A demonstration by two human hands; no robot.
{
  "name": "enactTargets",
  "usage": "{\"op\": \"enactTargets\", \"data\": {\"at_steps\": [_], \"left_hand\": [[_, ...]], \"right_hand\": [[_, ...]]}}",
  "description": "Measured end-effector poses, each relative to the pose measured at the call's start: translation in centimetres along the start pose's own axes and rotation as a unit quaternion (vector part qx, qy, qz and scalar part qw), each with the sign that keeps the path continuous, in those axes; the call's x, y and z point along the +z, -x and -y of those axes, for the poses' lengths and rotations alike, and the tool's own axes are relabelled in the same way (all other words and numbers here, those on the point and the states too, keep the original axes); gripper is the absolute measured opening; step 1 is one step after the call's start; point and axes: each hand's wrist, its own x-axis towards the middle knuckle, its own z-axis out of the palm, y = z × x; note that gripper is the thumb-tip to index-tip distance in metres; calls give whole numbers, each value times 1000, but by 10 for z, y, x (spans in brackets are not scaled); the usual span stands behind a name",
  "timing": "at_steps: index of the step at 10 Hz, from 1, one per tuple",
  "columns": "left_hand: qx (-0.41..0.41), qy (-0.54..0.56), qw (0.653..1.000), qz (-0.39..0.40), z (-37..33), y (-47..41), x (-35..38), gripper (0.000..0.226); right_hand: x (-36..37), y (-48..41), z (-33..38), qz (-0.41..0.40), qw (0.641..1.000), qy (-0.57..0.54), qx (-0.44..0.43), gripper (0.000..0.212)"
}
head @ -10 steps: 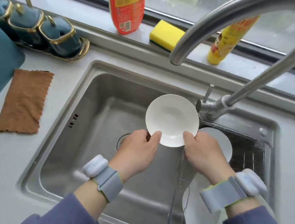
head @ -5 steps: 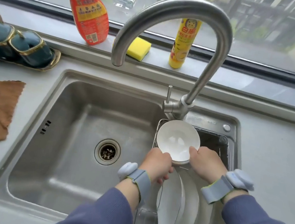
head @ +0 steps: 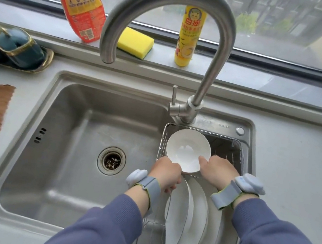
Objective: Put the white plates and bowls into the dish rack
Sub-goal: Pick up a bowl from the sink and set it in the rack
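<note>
I have carried the bowl from over the sink to the far end of the dish rack, beyond the plates, my left hand and right hand both gripping its rim, ready to set it down.

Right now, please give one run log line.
stage: placing | hands: left hand and right hand hold white bowl | position: above dish rack | plates: racked upright

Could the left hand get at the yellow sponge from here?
Probably not right now: the left hand is gripping the bowl over the rack. Once freed, the sponge on the sill lies open, apart from the tap arching in front.
</note>
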Motion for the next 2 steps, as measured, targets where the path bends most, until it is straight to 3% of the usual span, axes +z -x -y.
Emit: {"op": "enactTargets", "data": {"at_steps": [1,2], "left_hand": [[3,-24,1000,-1,-1,-2,-1,15],[19,-68,997,-6,2,2,-10,33]], "right_hand": [[4,-2,-6,10,1000,2,-13,64],[-4,8,-12,-13,999,-22,-20,68]]}}
